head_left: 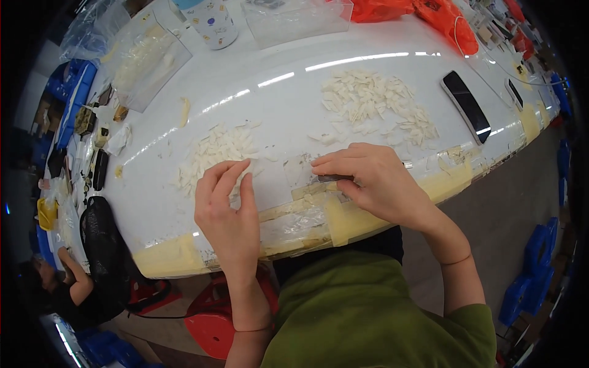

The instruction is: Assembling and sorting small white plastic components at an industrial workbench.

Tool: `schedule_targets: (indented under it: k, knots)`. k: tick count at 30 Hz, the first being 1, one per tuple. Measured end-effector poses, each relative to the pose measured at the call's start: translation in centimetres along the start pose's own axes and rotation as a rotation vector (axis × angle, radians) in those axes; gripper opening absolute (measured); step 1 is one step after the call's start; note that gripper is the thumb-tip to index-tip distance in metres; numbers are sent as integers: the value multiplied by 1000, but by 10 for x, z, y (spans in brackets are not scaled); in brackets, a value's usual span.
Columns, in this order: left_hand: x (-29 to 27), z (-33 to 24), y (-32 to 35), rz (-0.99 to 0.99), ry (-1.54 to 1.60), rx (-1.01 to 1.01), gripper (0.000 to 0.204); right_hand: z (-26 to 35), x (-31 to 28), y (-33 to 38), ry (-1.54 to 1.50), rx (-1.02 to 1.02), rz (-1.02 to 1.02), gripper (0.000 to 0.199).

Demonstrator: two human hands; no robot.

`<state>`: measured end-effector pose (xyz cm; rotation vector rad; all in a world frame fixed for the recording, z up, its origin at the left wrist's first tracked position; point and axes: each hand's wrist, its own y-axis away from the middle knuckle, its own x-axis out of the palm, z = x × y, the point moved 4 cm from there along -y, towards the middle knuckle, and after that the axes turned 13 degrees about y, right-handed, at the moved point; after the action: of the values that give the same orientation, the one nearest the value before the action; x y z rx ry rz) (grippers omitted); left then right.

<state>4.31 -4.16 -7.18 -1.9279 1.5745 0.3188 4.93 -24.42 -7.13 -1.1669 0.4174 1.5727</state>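
Observation:
Two piles of small flat off-white pieces lie on the white table. My left hand (226,211) hovers at the near side of the left pile (227,144). Its fingers are bent, thumb and forefinger slightly apart, with nothing visible between them. In my right hand (380,184), a dark, flat, narrow tool (334,178) is pinched between thumb and fingers, over the taped near edge. A small silvery end (407,164) shows behind that hand; I cannot tell whether it belongs to the tool. Beyond it spreads the right pile (368,95).
A black phone (466,104) lies at the right. Clear plastic trays (294,24), a patterned cup (211,24) and red bags (445,21) stand along the far side. Yellowish tape (350,218) covers the near edge. A red stool (215,325) is below; another person (73,282) sits far left.

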Motion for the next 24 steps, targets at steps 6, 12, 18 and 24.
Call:
schedule_targets:
  k: [6,12,18,24]
  knots:
    - [57,-25,-5,191,-59,269,40,8,-15,12,-225,168,-69,40]
    - [69,-23,-8,263,-192,308,26,1,-26,32,-311,263,-105,42]
    - [53,-33,-4,273,139,60,12,-4,-31,44,-335,256,-122,42]
    - [49,-41,12,514,931,-435,14,8,-41,47,-381,127,-217,41]
